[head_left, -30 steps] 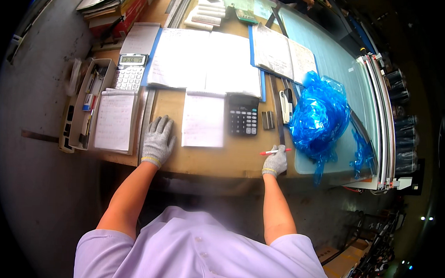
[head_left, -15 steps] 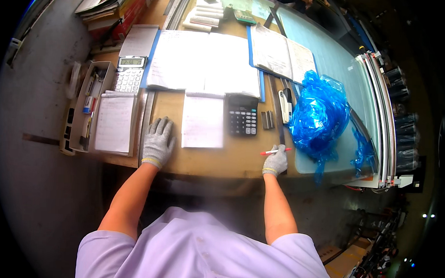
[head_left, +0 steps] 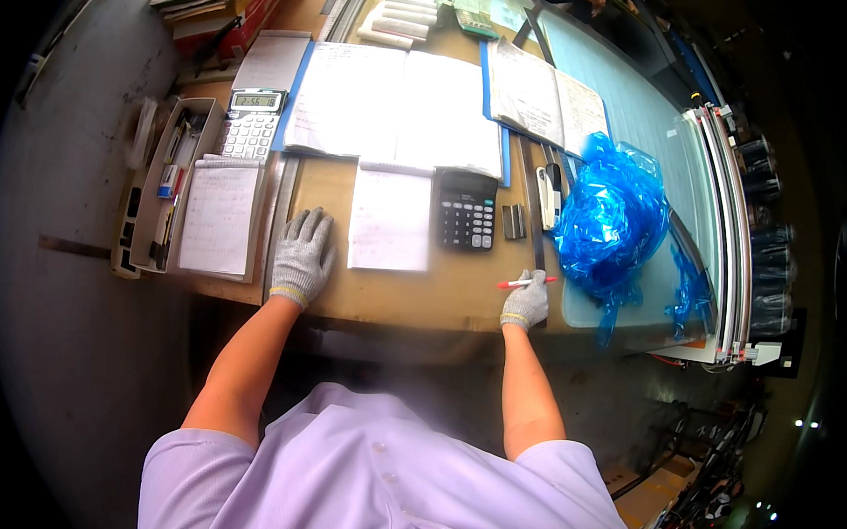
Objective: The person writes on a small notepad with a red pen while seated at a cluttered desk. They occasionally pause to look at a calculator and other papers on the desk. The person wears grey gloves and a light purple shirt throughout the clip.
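My left hand (head_left: 302,255), in a grey knit glove, lies flat on the tan tabletop (head_left: 366,300) with its fingers stretched out. Nothing is in it. A notepad (head_left: 392,217) lies to its right. Near the table's front edge my right hand (head_left: 526,302), gloved the same way, is closed round a red and white pen (head_left: 516,284). Beside and beyond that hand are a dark metal strip (head_left: 533,240), a black calculator (head_left: 467,210) and a small grey metal piece (head_left: 514,222). A wide open ledger (head_left: 392,105) spreads across the middle.
Crumpled blue plastic (head_left: 612,215) sits at the right on a glass sheet (head_left: 590,312). At the left are a long tray (head_left: 144,241) of stationery, another notepad (head_left: 218,220) and a silver calculator (head_left: 251,128). A second open book (head_left: 541,96) lies farther back.
The whole view has shifted slightly, with the table's things sitting a little higher in the picture. Both hands keep their places, the pen still in the right.
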